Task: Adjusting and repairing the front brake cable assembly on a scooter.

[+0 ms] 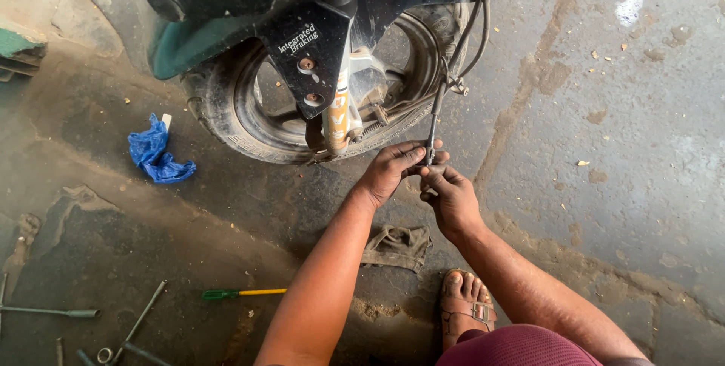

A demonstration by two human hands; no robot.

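Dusty concrete floor (604, 109) lies below; our left hand (393, 172) and right hand (451, 198) both pinch the thin metal rod (433, 128) between closed fingertips by the wheel (249, 120).

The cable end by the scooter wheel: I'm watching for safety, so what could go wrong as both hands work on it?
The left hand and right hand pinch the thin cable close to the front wheel; a slip could knock fingers against the tire or fray the strand. The sandaled foot is exposed near the green-handled screwdriver and other loose tools on the floor.
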